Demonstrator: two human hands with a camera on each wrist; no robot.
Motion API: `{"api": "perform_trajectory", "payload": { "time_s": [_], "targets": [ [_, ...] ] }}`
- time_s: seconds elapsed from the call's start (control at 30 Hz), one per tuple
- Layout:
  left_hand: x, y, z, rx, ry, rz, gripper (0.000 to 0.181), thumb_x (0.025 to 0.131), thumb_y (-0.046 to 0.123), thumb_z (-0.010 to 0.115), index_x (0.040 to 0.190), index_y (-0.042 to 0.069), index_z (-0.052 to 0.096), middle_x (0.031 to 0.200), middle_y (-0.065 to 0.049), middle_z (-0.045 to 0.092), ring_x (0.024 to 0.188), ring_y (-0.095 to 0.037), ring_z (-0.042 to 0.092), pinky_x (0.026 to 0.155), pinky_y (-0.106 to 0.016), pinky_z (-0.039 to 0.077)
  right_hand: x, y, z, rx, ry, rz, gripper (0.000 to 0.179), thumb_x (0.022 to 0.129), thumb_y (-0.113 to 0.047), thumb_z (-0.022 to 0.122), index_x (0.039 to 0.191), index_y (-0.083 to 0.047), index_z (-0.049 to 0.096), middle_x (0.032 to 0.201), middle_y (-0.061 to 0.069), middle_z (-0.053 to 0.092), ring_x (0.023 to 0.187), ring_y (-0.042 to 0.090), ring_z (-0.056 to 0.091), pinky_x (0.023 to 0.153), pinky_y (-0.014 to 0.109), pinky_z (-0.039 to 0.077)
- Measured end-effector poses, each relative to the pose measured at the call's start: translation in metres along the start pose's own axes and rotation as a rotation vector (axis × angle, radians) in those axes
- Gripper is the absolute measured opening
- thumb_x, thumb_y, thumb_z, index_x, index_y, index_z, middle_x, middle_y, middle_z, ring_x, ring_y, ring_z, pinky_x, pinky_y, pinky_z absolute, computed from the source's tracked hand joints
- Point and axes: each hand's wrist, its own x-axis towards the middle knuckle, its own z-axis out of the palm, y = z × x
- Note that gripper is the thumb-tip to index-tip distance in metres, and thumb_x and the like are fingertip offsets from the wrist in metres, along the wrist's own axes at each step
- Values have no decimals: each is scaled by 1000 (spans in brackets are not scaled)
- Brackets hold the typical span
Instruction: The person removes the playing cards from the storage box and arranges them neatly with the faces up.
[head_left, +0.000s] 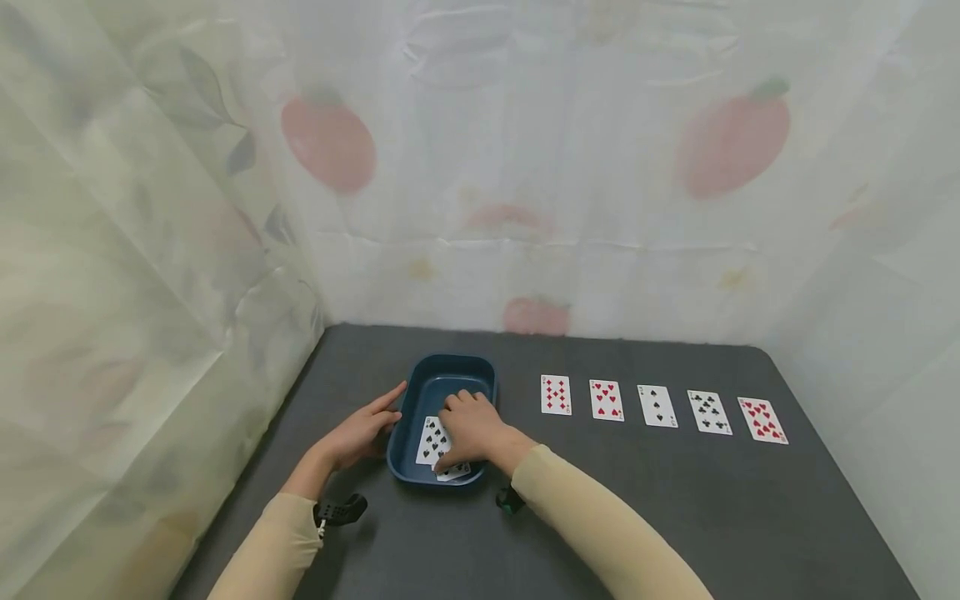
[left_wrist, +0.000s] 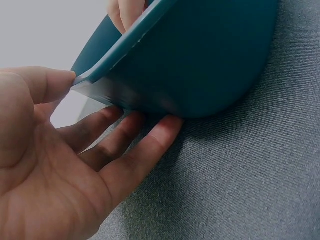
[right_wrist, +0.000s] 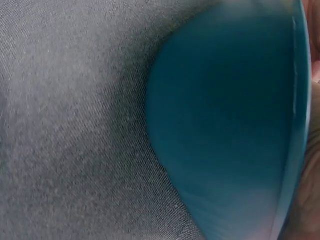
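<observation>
My left hand (head_left: pixel 360 431) holds the left side of a dark blue tray (head_left: pixel 401 442). In the left wrist view its thumb is at the rim of the tray (left_wrist: pixel 200 55) and its other fingers lie against the outer wall, low down. Inside the tray, my right hand (head_left: pixel 476 429) reaches over some playing cards. One spade card (head_left: pixel 427 446) shows left of that hand, and part of another card (head_left: pixel 453 473) shows under the thumb. The back of the hand covers the rest; I cannot tell whether its fingers grip a card.
Right of the tray, several face-up cards form a row on the dark table (head_left: pixel 600 508), from a diamond card (head_left: pixel 556 395) to a heart card (head_left: pixel 762 420). A patterned curtain (head_left: pixel 465 150) hangs behind the table and along both sides.
</observation>
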Motion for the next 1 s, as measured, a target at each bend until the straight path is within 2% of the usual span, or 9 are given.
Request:
{"api": "perform_trajectory", "payload": {
  "time_s": [0.2,0.53,1.0],
  "targets": [
    [1,-1,0,-2,-3,-2,61,110,26,47,163,40,21,159,-20,33,136,-39,46,96,-63,49,2,-3,1,-15,-18,14,92,73,-85,67,138,-20,64,132,0,57,115,19,50,100,41,43],
    [2,-1,0,7,-10,1,61,110,27,46,164,40,19,164,-20,24,139,-41,42,96,-64,48,0,-5,0,-1,-25,45,89,73,-83,68,136,-20,66,132,0,57,114,19,50,99,41,44],
    [2,-2,0,9,8,-4,61,110,27,47,163,41,22,161,-19,30,137,-40,44,96,-65,48,3,-8,0,21,-29,80,84,73,-79,73,133,-20,68,130,0,57,112,19,51,96,40,44]
  ]
}}
